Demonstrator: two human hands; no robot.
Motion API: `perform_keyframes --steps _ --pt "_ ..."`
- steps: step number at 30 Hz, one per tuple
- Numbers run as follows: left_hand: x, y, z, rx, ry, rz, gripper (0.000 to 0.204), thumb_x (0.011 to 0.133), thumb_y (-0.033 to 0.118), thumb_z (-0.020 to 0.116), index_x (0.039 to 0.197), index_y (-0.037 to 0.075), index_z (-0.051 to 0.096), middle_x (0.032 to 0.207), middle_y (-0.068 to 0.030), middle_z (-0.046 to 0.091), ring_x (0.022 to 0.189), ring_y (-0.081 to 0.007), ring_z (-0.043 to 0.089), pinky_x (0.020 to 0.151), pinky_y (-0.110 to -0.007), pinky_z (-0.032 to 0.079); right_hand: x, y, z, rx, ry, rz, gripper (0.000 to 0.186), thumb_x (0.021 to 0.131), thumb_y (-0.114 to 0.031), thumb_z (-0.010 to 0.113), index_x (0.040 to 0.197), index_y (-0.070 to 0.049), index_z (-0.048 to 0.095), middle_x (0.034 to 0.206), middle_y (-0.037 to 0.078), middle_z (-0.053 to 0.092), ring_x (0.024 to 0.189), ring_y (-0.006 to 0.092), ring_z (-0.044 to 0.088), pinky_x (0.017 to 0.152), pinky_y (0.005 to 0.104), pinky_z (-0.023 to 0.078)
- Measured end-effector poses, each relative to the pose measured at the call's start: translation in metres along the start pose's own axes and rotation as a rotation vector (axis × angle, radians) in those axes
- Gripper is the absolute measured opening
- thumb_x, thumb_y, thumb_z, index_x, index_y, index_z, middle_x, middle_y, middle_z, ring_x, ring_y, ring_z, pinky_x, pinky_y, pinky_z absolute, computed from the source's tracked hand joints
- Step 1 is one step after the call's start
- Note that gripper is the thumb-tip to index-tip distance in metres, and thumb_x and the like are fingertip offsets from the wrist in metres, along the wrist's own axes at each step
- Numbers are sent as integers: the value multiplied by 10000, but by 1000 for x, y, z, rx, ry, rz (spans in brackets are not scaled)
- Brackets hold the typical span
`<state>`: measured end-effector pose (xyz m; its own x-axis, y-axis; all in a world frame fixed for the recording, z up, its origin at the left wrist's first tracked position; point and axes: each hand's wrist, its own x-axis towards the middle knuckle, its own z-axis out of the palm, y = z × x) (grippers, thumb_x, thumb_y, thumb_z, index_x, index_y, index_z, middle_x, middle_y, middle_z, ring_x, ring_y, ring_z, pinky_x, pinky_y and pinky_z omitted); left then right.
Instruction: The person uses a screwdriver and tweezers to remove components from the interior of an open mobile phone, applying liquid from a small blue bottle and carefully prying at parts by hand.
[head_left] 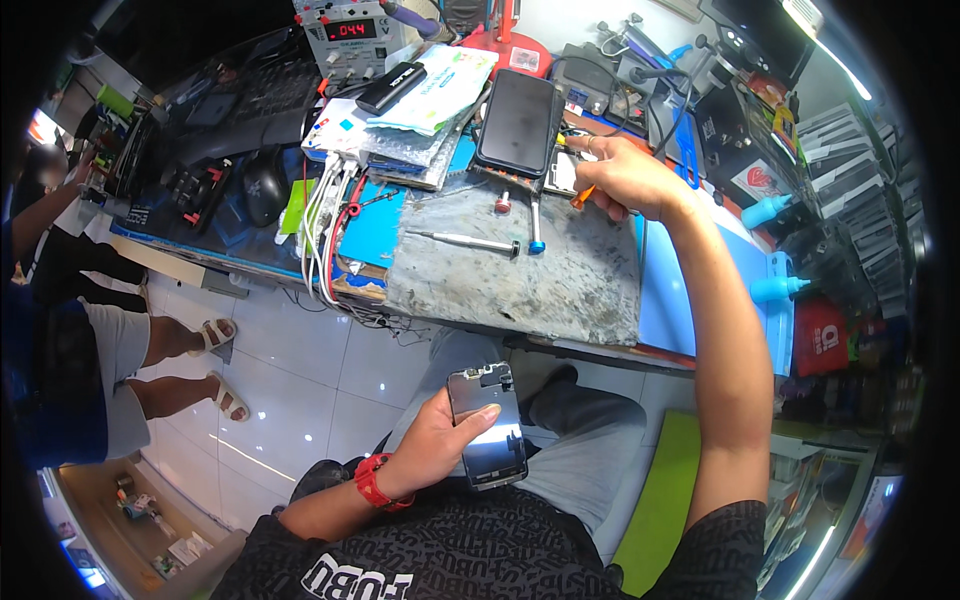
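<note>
My left hand point(435, 440), with a red wristband, holds a phone screen panel point(488, 400) above my lap. Its inner side faces up, showing small metal parts and flex connectors along the top; the thumb lies across it. On the bench, my right hand point(620, 175) reaches past the grey work mat point(450, 285). Its index finger points at a small silver and white part point(563, 172). A small orange tool point(582, 197) sticks out from under its curled fingers; its kind is partly hidden. Beside that hand lies a black smartphone point(517, 122), screen up.
On the mat lie a screwdriver point(465, 241), another with a blue end point(537, 220) and a small red-capped piece point(502, 203). White cables point(325, 230) hang at the left edge. A power supply point(355, 45) stands behind. Another person's sandalled feet point(225, 365) are at left.
</note>
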<state>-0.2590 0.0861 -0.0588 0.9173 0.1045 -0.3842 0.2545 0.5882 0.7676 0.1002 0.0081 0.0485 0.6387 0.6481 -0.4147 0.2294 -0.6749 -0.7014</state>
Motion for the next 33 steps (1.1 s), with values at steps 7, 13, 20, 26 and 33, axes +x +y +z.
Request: perform_keyframes --steps 7,13,20,26,33 --pt "1 4 -5 -18 7 4 316 1032 110 611 1313 -8 527 1206 -68 656 1062 -111 641 919 -310 544 4 -8 3 -45 -31 7 740 835 -152 584 1547 -44 411 719 63 660 480 100 541 468 259 466" --pt "1 6 -7 -17 4 10 320 1033 110 607 1321 -7 531 1210 -68 659 1078 -110 636 928 -312 541 0 -14 5 -82 -4 -13 750 837 -186 584 1544 -16 400 651 56 606 527 146 607 522 295 502" --pt "0 4 -10 -8 5 15 326 1034 114 609 1326 -6 528 1207 -62 657 1076 -104 631 928 -305 537 4 -10 3 -94 -17 5 744 851 -192 590 1547 -14 394 665 57 614 527 146 607 519 295 500" --pt "0 4 -9 -2 8 14 323 1034 120 609 1321 -6 529 1210 -61 656 1080 -103 629 936 -304 532 4 -11 7 -117 -37 13 739 861 -203 589 1547 -13 391 657 52 625 530 141 611 517 294 502" --pt "0 6 -8 -6 19 22 305 1033 110 608 1304 -10 537 1204 -65 662 1076 -104 633 931 -301 533 5 -12 5 -179 -56 -2 721 867 -203 586 1549 -48 409 675 64 646 532 143 615 516 300 508"
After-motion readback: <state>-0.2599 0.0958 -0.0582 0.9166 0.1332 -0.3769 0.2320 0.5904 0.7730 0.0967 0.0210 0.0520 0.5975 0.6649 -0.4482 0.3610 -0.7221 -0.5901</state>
